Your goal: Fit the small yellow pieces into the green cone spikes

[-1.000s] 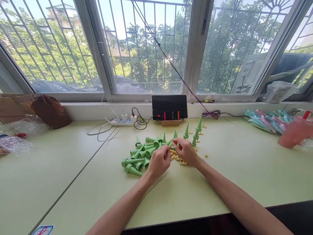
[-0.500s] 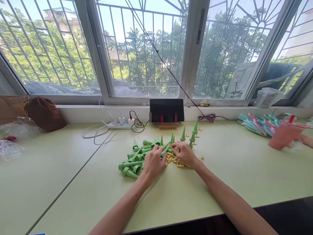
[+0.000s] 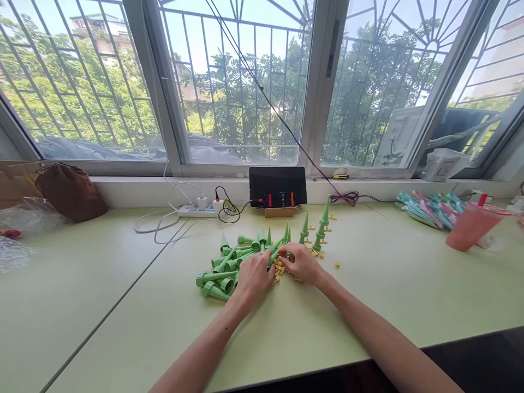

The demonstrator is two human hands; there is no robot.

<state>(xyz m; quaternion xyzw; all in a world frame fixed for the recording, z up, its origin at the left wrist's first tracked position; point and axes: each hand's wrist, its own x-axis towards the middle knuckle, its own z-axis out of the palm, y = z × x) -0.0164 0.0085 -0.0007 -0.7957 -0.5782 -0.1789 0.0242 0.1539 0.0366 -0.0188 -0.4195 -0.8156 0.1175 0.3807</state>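
My left hand [image 3: 254,274] has its fingers closed around a green watering spike [image 3: 275,253], a ribbed plastic cone that points up and right. Close beside it, my right hand [image 3: 302,263] is pinched at the spike; anything between its fingertips is too small and hidden to name. A heap of loose green spikes [image 3: 220,292] lies to the left of and behind my left hand. Small yellow plastic valves [image 3: 279,271] are scattered between and under the hands. Beyond my right hand stand upright spikes with yellow valves in their sides, some in a nested stack [image 3: 320,232] and another [image 3: 304,229] beside it.
A tablet on a stand [image 3: 278,188] faces me by the window wall. A power strip [image 3: 198,210] with cables sits left of it. A brown drawstring bag [image 3: 69,192] is far left; a pink cup [image 3: 472,226] and wrapped items [image 3: 421,210] are at right.
My right hand has shifted slightly left and down, closer to my left hand and the spike. My left hand keeps its hold, and the whole view has shifted a little.
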